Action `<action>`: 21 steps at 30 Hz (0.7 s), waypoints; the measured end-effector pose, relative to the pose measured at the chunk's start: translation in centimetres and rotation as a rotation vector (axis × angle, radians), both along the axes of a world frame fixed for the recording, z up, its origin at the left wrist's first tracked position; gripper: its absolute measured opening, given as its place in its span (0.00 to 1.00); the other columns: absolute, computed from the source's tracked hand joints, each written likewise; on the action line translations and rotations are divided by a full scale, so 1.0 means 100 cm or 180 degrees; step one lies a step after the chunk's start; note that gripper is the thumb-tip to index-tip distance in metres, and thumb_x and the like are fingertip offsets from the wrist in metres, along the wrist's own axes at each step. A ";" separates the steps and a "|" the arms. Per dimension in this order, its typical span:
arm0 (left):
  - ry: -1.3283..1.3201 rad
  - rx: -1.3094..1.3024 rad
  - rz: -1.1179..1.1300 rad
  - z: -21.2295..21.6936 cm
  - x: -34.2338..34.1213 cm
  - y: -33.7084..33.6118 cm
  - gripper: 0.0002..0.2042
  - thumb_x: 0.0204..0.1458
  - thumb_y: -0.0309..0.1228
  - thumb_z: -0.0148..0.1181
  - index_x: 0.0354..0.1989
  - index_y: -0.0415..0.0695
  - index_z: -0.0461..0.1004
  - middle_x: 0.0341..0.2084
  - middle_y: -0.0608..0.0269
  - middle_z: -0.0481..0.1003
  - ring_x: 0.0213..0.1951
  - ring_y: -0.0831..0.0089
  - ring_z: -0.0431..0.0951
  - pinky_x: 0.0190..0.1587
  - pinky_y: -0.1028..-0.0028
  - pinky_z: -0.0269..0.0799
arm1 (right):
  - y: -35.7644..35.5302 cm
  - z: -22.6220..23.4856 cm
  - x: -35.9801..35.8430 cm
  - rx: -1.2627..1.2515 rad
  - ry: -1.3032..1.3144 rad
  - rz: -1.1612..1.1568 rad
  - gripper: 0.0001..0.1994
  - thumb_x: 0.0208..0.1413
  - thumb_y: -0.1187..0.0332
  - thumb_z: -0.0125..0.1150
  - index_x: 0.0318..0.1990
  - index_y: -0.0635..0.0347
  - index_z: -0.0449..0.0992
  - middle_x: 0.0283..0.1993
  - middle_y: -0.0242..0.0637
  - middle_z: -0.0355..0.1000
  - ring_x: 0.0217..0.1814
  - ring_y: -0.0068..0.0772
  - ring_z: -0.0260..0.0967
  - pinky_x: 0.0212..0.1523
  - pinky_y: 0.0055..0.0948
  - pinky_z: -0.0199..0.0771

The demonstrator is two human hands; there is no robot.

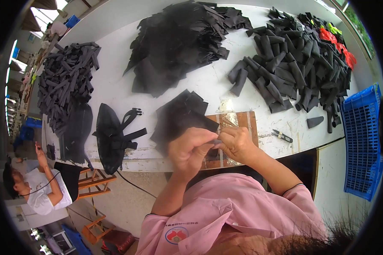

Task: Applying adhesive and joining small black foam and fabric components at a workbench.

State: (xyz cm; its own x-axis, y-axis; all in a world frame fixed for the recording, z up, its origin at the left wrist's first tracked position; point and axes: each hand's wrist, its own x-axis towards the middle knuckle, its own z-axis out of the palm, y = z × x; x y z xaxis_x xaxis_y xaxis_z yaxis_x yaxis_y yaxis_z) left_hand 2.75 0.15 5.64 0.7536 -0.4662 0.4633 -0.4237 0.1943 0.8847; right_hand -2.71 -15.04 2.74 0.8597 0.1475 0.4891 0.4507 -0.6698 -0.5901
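Note:
Close in front of me, my left hand [188, 149] and my right hand [237, 143] meet with fingers pinched together. Between them is a small dark fabric piece [216, 143], mostly hidden by the fingers. Below the hands lies a brown board [252, 123] with clear tape across it. A short stack of flat black fabric pieces [174, 112] lies just beyond my left hand, partly overlapping the board. To the right of my right hand rest small thread snips [282, 136].
A large pile of flat black pieces [166, 46] covers the far middle of the white table [115, 68]. Rolled black tubes [285, 63] heap at right, narrow dark strips [66, 80] at left. A black bag with buckled straps [108, 138], a blue crate [362, 140] and a seated person [51, 182] flank me.

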 end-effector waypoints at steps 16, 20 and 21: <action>-0.0700 0.3289 0.2226 -0.138 0.155 0.057 0.10 0.40 0.30 0.60 0.28 0.39 0.71 0.26 0.51 0.70 0.30 0.55 0.70 0.35 0.62 0.65 | -0.057 -0.040 -0.013 0.3885 0.1834 -0.1300 0.27 0.56 0.46 0.39 0.39 0.67 0.68 0.20 0.30 0.65 0.15 0.17 0.57 0.16 0.15 0.54; -0.0836 0.2054 0.2762 -0.125 0.150 0.061 0.06 0.40 0.26 0.59 0.24 0.38 0.70 0.18 0.54 0.69 0.25 0.60 0.70 0.29 0.66 0.65 | -0.023 -0.057 -0.055 0.3248 0.2815 -0.0904 0.23 0.56 0.49 0.41 0.34 0.63 0.71 0.21 0.29 0.66 0.19 0.16 0.59 0.18 0.15 0.58; -0.0612 0.1754 0.2844 -0.110 0.142 0.059 0.06 0.41 0.25 0.58 0.27 0.38 0.70 0.18 0.56 0.70 0.24 0.63 0.70 0.27 0.69 0.65 | -0.015 -0.058 -0.062 0.3043 0.2906 -0.0888 0.22 0.56 0.51 0.42 0.33 0.64 0.71 0.21 0.29 0.66 0.19 0.16 0.59 0.18 0.14 0.58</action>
State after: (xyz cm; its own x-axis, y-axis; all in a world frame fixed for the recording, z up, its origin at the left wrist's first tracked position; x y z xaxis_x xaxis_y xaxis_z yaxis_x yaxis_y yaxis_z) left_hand 17.00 6.02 -5.39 0.8625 0.0377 0.5046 -0.3565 -0.6625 0.6588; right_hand -8.89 -16.52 -3.07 0.8755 -0.1580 -0.4566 -0.4326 0.1643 -0.8865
